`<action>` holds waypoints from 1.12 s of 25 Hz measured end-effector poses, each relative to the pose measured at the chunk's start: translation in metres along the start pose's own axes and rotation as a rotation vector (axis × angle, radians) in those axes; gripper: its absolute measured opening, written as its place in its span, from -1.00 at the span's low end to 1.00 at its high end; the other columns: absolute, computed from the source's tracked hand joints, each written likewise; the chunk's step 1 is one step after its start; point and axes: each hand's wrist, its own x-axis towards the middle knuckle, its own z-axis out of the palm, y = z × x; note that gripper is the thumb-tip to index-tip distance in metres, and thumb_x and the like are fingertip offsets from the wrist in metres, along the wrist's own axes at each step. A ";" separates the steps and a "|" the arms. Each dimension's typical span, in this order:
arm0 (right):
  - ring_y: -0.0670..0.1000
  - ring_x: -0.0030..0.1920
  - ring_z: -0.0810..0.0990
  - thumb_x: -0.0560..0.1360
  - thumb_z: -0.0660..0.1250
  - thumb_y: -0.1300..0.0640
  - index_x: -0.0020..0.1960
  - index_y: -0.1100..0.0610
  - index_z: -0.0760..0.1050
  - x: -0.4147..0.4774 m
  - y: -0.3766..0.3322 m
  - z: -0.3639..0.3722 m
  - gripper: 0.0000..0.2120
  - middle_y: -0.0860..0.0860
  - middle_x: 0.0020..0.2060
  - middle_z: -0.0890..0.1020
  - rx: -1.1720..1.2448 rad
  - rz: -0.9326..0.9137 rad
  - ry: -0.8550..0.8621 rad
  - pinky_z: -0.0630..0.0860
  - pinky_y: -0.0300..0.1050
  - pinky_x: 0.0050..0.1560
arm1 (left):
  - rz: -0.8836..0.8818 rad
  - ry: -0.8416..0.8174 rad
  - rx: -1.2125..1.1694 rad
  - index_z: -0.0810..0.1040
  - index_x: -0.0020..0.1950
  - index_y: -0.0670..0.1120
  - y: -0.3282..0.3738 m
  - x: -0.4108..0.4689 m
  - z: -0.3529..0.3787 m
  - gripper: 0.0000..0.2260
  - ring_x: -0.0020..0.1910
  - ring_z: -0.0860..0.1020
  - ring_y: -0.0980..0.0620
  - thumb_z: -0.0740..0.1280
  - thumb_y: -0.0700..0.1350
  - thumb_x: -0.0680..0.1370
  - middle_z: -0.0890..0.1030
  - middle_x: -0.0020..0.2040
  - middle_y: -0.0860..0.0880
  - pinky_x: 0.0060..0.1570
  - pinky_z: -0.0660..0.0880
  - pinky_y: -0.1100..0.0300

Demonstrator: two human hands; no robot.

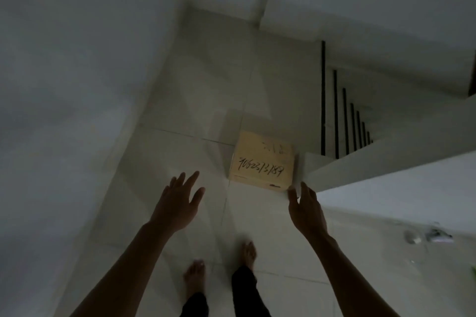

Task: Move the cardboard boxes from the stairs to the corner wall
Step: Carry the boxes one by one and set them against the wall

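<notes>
A tan cardboard box [262,161] with black handwritten digits on its top lies on the pale tiled floor, against the end of a low white wall. My left hand [179,201] hovers open, fingers spread, to the lower left of the box and apart from it. My right hand [305,210] is open too, its fingertips close to the box's near right corner. Neither hand holds anything.
Stairs with dark edges [342,116] descend at the right behind the low white wall [360,170]. A white wall [64,110] runs along the left and meets another at the far corner [190,10]. My bare feet [221,267] stand on the tiled floor [180,252].
</notes>
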 end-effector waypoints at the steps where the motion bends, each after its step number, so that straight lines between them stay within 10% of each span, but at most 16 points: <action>1: 0.17 0.30 0.47 0.61 0.02 -0.16 0.47 0.12 0.21 0.040 0.011 0.019 -0.46 0.16 0.40 0.38 0.008 0.025 -0.001 0.45 0.06 0.16 | 0.006 -0.022 0.000 0.04 0.57 0.12 0.000 0.040 0.021 -0.48 0.58 0.03 -0.16 0.00 0.18 0.62 0.08 0.60 -0.11 0.51 0.08 -0.10; 10: 0.27 0.17 0.52 0.55 0.19 -0.16 0.42 0.20 0.21 0.314 0.133 0.176 -0.41 0.26 0.29 0.42 0.044 0.248 -0.042 0.57 0.17 0.07 | -0.084 -0.078 -0.113 0.02 0.58 -0.03 -0.006 0.333 0.204 -0.40 0.54 0.18 -0.16 0.09 0.16 0.61 0.18 0.57 -0.15 0.47 0.23 -0.15; 17: 0.16 0.11 0.47 0.48 0.30 -0.19 0.44 0.13 0.23 0.388 0.180 0.224 -0.34 0.14 0.25 0.49 0.335 0.467 -0.097 0.46 0.03 0.06 | -0.308 -0.039 -0.451 0.22 0.43 -0.11 0.010 0.400 0.294 -0.44 0.23 0.53 -0.25 0.36 0.01 0.52 0.53 0.30 -0.19 0.19 0.52 -0.13; 28: 0.26 0.20 0.52 0.52 0.25 -0.15 0.39 0.13 0.32 0.143 -0.063 0.070 -0.45 0.19 0.23 0.56 0.187 0.130 -0.108 0.45 0.06 0.13 | -0.446 0.253 -0.495 0.36 0.39 -0.07 -0.027 0.118 0.029 -0.34 0.26 0.51 -0.28 0.33 0.20 0.36 0.55 0.31 -0.16 0.22 0.45 -0.12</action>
